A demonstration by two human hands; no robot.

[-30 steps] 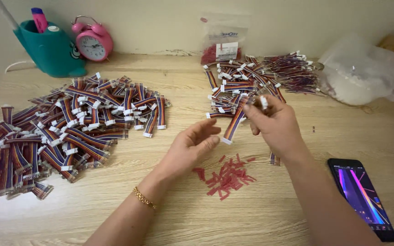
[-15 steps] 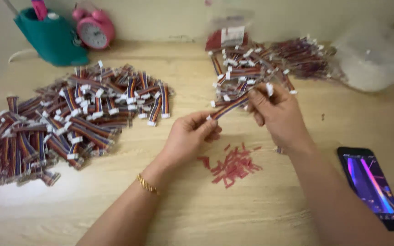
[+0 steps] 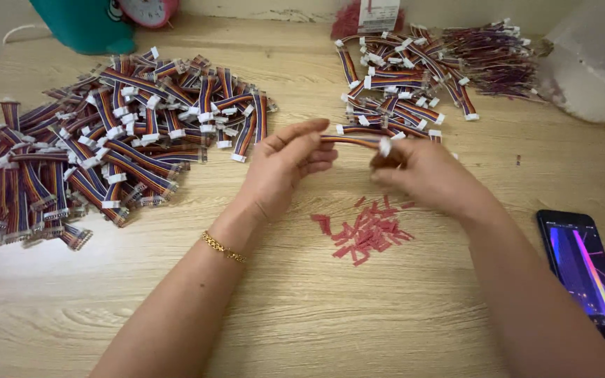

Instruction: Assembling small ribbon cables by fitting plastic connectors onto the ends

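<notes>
Head view: left hand [image 3: 285, 164] and right hand [image 3: 421, 171] pinch ribbon cable [image 3: 355, 140].

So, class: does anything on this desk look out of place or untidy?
Small red scraps lie scattered loose on the wooden desk below both hands. The phone lies close to the desk's right side. The cable piles look heaped, not spilled.

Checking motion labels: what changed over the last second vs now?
Both hands, left hand and right hand, kept hold of one ribbon cable, turning it from slanted to level and stretching it out. Big cable pile, red scraps and phone stayed put.
</notes>
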